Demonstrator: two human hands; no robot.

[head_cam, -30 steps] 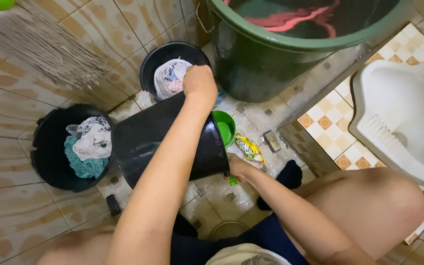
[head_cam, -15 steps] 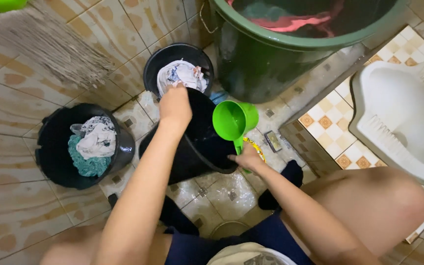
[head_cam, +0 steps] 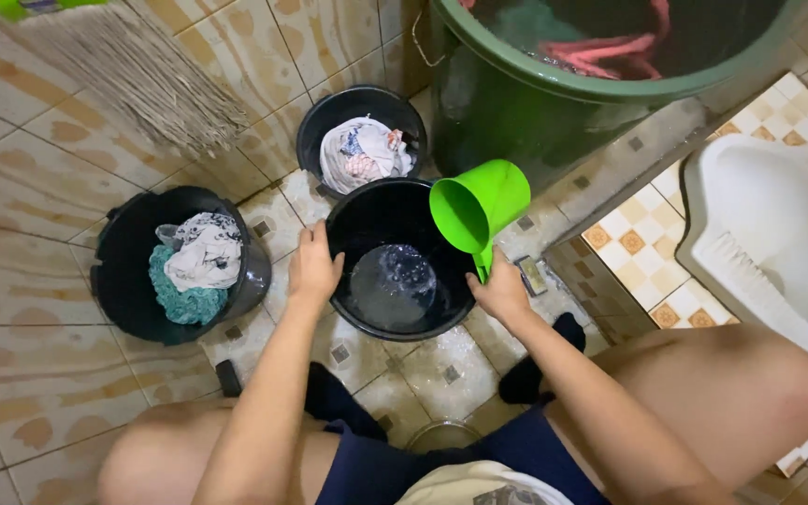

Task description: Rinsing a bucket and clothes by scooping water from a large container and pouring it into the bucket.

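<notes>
Position: person squats on a tiled floor [head_cam: 39, 281], head view looking down.

Left hand [head_cam: 313, 269]: grip closed over the near-left rim of the middle black bucket [head_cam: 367, 309], thumb inside, fingers outside. Bucket stands upright on the floor.

Right hand [head_cam: 500, 292]: grip closed round the handle of a green plastic dipper [head_cam: 474, 208]. Dipper is tilted, mouth facing down-left over the bucket's right rim. Whether water is leaving it at this instant: cannot tell.

Bucket contents: shallow water w/ bubbles at the bottom; walls above it bare. No cloth inside.

Adjacent items:
- Far black bucket [head_cam: 315, 131], touching the middle one's far rim, holds white and patterned cloths.
- Left black bucket [head_cam: 123, 271], just beside, holds white and teal cloths.
- Large green tub [head_cam: 516, 103], far right, holds water w/ pink fabric.
- Mop head [head_cam: 142, 79], upper left.
- White squat toilet [head_cam: 769, 224], right.

Progress (judgement): filling looks barely begun; approx. bottom layer only. Cloths in both side buckets not yet in this water.
</notes>
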